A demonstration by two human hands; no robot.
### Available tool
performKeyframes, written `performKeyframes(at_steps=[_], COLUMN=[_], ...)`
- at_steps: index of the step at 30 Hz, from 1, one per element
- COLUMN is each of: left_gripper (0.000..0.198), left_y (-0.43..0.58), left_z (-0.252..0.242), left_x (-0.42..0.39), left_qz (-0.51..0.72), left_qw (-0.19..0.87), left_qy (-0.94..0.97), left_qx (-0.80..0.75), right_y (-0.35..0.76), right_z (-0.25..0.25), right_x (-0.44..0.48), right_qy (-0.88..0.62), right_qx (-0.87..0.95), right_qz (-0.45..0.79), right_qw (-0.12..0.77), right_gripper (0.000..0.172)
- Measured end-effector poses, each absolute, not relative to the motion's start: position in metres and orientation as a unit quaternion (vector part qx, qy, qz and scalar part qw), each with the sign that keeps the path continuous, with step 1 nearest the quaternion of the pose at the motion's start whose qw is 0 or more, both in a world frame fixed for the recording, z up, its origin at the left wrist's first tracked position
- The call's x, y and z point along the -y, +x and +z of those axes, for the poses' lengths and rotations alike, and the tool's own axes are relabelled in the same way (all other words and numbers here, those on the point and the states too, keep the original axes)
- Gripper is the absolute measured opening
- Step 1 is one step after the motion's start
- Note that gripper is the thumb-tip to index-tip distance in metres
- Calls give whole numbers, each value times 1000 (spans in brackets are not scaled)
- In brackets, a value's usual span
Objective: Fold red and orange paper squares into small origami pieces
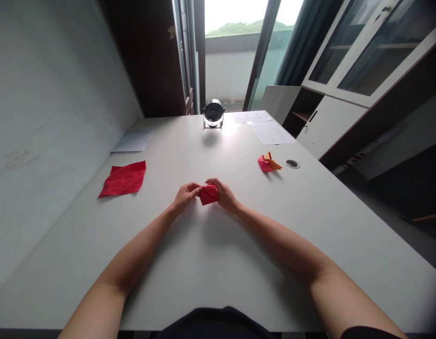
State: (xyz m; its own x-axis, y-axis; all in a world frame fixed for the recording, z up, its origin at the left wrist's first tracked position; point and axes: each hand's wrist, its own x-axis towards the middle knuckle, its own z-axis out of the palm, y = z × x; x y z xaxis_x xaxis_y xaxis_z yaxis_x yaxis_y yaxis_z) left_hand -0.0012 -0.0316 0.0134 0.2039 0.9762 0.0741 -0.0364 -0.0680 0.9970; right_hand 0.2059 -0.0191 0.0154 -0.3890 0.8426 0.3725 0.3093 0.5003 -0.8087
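Observation:
A small folded piece of red paper (pixel 209 195) is held between my two hands, over the middle of the white table (pixel 210 263). My left hand (pixel 186 195) pinches its left edge between thumb and fingers. On the other side, my right hand (pixel 224 193) grips the right edge, with the fingers curled behind the paper. Part of the paper's right side is hidden by that hand. Off to the left lies a creased red paper sheet (pixel 123 179), unfolded and apart from both hands.
Folded pink and orange paper pieces (pixel 269 163) sit at the right, beside a roll of tape (pixel 292 164). At the back stands a round metal-framed device (pixel 213 113). White sheets lie at the back left (pixel 133 140) and back right (pixel 271 133). A wall (pixel 62 117) borders the left side.

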Motion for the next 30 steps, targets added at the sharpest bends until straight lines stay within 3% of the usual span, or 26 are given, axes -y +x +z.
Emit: performKeyframes(at_steps=[7, 15, 24, 30], left_gripper=[30, 29, 34, 37], left_y=[-3, 0, 0, -1], left_z=[8, 14, 13, 13], left_x=[29, 33, 35, 36], left_qz=[504, 500, 484, 494], left_qw=[502, 436, 465, 437], left_qy=[542, 591, 589, 587], left_qx=[-448, -458, -451, -469], right_y=[207, 203, 204, 203], right_z=[20, 9, 13, 12], right_x=[17, 10, 12, 13], right_qy=[-414, -421, -395, -383], right_qx=[700, 740, 731, 729], right_qz=[370, 352, 394, 432], right_qw=[448, 388, 393, 368], right_gripper=[33, 28, 27, 39])
